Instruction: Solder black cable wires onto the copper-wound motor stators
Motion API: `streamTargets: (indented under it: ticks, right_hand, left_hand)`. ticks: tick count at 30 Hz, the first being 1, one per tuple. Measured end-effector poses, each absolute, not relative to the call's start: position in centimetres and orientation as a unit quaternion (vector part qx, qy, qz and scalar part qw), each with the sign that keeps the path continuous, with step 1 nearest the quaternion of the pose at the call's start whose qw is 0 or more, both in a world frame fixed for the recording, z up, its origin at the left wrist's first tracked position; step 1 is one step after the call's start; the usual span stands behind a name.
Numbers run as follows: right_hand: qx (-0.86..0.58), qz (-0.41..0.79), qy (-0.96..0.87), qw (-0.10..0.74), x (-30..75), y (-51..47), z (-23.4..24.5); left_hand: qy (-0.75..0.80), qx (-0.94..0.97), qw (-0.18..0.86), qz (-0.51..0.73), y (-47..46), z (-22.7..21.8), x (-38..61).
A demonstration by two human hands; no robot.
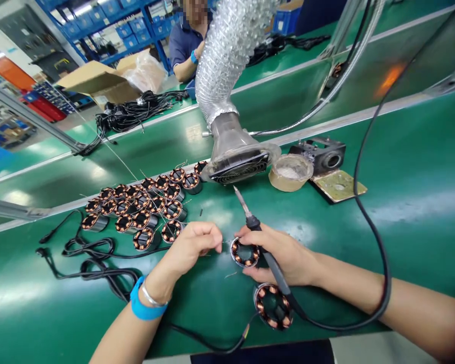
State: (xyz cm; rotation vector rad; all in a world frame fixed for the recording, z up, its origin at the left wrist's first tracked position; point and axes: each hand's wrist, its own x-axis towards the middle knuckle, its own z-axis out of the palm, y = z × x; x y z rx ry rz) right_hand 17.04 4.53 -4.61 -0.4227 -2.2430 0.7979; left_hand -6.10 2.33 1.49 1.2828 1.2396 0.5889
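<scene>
My right hand (288, 255) is closed on two things at once. Its thumb and fingers grip a motor stator (234, 254) with copper windings, and a soldering iron (275, 268) lies across the same hand, tip pointing up and away. My left hand (200, 241), with a blue band at the wrist, pinches a thin wire (226, 242) at the stator's left side; the wire is only faintly visible. Below my right hand a second stator (273, 307) sits on the green bench, close to a black cable (216, 348) with a bared, coloured end.
Several stators (140, 202) stand grouped at the left, beside coiled black power cords (94, 260). An extraction hood (237, 162) hangs over the bench. A round tub (291, 173) and a soldering iron stand (326, 156) are at the back right. Across the partition sits a person (182, 50).
</scene>
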Motion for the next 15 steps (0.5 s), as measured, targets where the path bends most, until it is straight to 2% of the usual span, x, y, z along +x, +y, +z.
streamTargets:
  ticks: [3,7,11,15]
  right_hand:
    - [-0.159,0.316,-0.865,0.357,17.4,4.6,-5.0]
    - [-0.158,0.323,-0.865,0.351,17.5,4.6,-5.2]
    - [-0.167,0.316,-0.869,0.343,17.4,4.6,-4.9]
    - [-0.167,0.316,-0.871,0.337,17.5,4.6,-4.8]
  left_hand:
    - [0.574,0.547,0.543,0.275,2.1,1.8,-5.5]
    - [0.570,0.678,0.431,0.173,1.3,2.5,-6.1]
    - [0.523,0.708,0.454,0.139,1.0,2.4,-6.6]
    - [0.542,0.595,0.550,0.224,1.5,1.2,-5.1]
